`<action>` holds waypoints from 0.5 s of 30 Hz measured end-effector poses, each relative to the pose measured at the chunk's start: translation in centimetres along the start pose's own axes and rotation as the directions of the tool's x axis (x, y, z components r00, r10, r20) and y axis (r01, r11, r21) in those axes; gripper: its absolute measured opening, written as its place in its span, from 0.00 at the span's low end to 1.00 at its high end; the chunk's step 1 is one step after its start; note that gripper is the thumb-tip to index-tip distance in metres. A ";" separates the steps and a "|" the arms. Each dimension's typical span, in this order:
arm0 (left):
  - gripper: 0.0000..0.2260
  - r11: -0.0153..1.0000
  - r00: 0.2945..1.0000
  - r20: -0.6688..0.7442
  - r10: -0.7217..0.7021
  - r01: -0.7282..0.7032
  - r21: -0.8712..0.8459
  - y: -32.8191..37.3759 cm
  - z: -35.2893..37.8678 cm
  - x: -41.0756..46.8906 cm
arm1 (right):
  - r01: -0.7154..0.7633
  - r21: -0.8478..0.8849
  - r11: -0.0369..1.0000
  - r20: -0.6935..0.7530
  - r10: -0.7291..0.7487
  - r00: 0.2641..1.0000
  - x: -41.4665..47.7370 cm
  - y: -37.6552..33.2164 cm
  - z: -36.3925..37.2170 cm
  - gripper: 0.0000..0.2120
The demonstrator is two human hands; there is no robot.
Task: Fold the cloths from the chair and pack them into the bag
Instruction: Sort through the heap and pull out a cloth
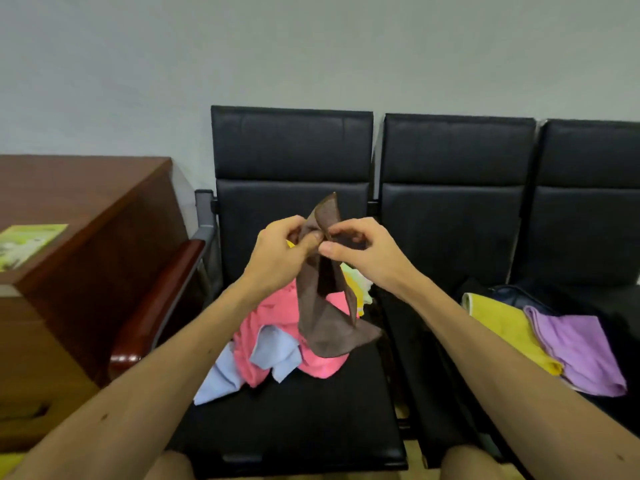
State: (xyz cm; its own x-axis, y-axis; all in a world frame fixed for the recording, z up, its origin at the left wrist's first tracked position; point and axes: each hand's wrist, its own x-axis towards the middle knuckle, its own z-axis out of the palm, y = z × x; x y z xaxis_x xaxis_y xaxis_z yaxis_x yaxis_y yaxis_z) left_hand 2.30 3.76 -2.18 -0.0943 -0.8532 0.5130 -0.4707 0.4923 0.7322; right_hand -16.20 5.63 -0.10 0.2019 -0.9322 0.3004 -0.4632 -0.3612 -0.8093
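Both hands, left (282, 251) and right (363, 251), pinch the brown cloth (327, 320) with curled fingers. It hangs above the chair (304, 417). A cloth pile (266, 351) lies on the chair seat.

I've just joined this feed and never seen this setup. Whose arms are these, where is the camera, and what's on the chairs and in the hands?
There is no machine here. The arms belong to a person, and the single picture comes from a camera worn on their head, looking forward and down. The left hand and right hand both pinch the top of a brown cloth, which hangs above the near chair seat. On that seat lies a loose heap with a pink cloth and a light blue cloth. Further right lie a folded yellow cloth and a folded purple cloth. A dark thing behind them may be the bag; I cannot tell. A wooden desk stands at the left.
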 end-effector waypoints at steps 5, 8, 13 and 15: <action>0.07 1.000 1.000 -0.009 -0.001 0.001 -0.028 3.8 -1.5 -1.4 | 0.060 -0.256 0.965 -0.049 -0.075 0.996 -4.0 -1.8 -0.8 0.16; 0.12 1.000 1.000 -0.020 0.016 -0.016 -0.008 6.2 -2.2 -2.4 | 0.029 -0.356 0.934 -0.107 -0.071 0.992 -6.1 -2.8 -0.2 0.06; 0.10 0.996 0.997 0.025 0.071 -0.073 0.056 9.7 -4.3 -5.1 | -0.059 -0.342 0.938 -0.290 -0.045 0.956 -9.7 -5.2 -2.9 0.05; 0.12 0.992 0.994 0.054 0.092 -0.096 0.081 10.3 -4.7 -5.8 | -0.031 -0.420 0.907 -0.290 -0.101 0.952 -10.3 -5.7 -4.2 0.07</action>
State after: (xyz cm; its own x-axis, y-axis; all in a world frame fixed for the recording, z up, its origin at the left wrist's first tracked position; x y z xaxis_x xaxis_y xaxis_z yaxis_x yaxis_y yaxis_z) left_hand 2.16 14.56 4.51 -0.1848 -0.8123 0.5532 -0.5290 0.5566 0.6406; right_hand -19.26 17.19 3.57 -0.0110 -0.8576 0.5143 -0.7890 -0.3085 -0.5314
